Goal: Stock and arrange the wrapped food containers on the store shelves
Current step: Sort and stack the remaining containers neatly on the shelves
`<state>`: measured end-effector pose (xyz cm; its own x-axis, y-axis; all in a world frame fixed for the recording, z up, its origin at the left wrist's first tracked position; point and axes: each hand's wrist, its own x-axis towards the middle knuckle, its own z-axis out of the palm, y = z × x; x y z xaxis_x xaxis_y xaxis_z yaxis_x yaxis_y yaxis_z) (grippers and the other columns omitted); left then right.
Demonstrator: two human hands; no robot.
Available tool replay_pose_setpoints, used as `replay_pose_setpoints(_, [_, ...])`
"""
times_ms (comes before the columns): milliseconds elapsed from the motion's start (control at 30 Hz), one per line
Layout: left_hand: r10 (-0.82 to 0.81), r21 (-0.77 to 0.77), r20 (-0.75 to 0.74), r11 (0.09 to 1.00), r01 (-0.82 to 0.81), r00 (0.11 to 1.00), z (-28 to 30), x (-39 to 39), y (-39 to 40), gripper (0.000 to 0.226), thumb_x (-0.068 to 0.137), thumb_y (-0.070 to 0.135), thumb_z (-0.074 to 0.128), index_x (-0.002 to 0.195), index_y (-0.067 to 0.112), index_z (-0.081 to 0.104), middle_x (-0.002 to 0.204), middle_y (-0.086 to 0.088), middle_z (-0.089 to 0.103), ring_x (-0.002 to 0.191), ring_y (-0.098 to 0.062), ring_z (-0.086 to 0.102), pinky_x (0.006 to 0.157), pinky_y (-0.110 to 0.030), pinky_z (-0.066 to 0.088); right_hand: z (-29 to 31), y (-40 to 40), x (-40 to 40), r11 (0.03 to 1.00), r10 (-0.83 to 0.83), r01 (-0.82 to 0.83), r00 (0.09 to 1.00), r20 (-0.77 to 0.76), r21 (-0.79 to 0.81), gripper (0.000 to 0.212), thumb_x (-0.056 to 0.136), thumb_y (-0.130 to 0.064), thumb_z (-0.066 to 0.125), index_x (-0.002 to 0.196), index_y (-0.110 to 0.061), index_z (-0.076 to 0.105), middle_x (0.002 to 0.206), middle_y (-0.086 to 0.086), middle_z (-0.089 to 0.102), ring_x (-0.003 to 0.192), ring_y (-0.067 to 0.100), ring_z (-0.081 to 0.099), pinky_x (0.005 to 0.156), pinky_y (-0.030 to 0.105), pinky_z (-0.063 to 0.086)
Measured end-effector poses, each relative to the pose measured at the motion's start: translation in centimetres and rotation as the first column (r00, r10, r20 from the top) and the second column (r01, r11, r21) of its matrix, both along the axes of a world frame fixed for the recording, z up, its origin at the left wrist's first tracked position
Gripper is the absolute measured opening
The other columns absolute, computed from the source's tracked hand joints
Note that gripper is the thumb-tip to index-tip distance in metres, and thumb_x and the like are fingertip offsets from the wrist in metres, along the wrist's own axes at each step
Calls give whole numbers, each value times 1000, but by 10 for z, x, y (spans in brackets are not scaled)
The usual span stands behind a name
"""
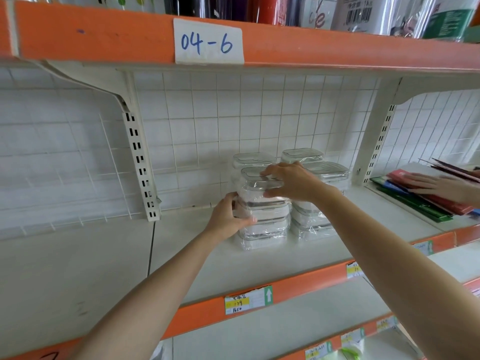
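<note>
A wrapped stack of clear food containers [263,224] stands on the white shelf [197,255], near its middle. My left hand [230,213] grips the stack's left side. My right hand [292,181] holds the top container's lid and right side. Behind it stands a second wrapped stack [250,159]. To the right are two more wrapped stacks, the rear wrapped stack [302,155] and the front wrapped stack [327,172] with its lower part beside my right wrist.
Another person's hand [436,184] rests on flat red, blue and green packets [415,196] on the neighbouring shelf at right. An orange shelf edge with a "04-6" label [207,42] runs overhead. A wire grid back panel [233,120] and slotted uprights [140,162] stand behind. Price tags [246,300] line the shelf front.
</note>
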<state>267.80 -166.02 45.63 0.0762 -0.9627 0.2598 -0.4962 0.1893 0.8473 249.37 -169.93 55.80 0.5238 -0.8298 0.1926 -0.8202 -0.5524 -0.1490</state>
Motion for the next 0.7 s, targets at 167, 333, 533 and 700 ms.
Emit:
replay_pose_setpoints(167, [5, -2, 51, 1000, -5, 999, 0, 0, -1, 70, 68, 22, 85, 127, 16, 47, 119, -1, 58, 109, -16, 55, 94, -33, 47, 7, 9, 3, 997, -43, 36, 993, -109, -63, 56, 79, -51, 66, 128, -31, 50, 131, 1, 52, 123, 28, 44, 105, 42, 35])
replay_pose_setpoints(333, [-79, 91, 137, 994, 67, 987, 7, 7, -2, 76, 68, 29, 84, 131, 24, 42, 120, 7, 55, 112, -13, 54, 88, -19, 39, 5, 15, 8, 995, -74, 63, 986, -151, -78, 55, 84, -53, 59, 133, -33, 44, 138, 1, 47, 132, 31, 33, 107, 50, 28])
replay_pose_setpoints(533, [-205, 297, 340, 949, 102, 918, 34, 25, 3, 91, 70, 35, 82, 144, 24, 30, 129, -2, 50, 113, -16, 51, 98, -28, 41, 13, 18, 9, 998, -41, 31, 973, -229, -48, 60, 86, -46, 61, 138, -29, 38, 141, 2, 43, 134, 29, 31, 108, 54, 25])
replay_pose_setpoints(700, [-189, 257, 637, 966, 26, 747, 57, 37, 13, 75, 82, 33, 71, 144, 13, 34, 137, -9, 49, 123, -20, 50, 97, -24, 39, 16, 25, 18, 979, 34, -92, 953, -301, -181, 62, 89, -42, 57, 143, -23, 34, 142, 0, 42, 134, 21, 30, 109, 49, 26])
